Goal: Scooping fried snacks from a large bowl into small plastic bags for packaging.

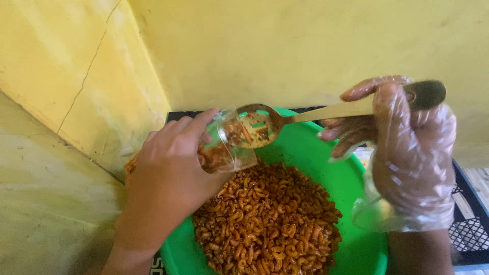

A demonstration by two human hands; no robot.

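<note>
The left hand (pixel 165 173), bare, comes in from seven o'clock and is curled tightly around a small clear plastic bag (pixel 229 147), holding its mouth open and tipped toward three o'clock; the bag already has some reddish-brown macaroni in its lower part. The right hand (pixel 407 153), at three o'clock, wears a loose clear plastic glove and pinches the handle of a wooden spoon (pixel 316 113) between thumb and fingers, the rest of the hand half closed. The spoon runs level toward nine o'clock, and its bowl (smeared with sauce and a few bits of pasta) sits right at the bag's open mouth, touching or nearly touching the rim; which of the two I cannot tell.

Just below both hands, filling the six o'clock part of the view, is a green plastic basin (pixel 356 193) heaped with seasoned elbow macaroni (pixel 267 224). The basin rests on a black plastic crate (pixel 471 224), whose lattice shows at four o'clock. A yellow wall (pixel 285 46) stands behind, from nine through one o'clock.
</note>
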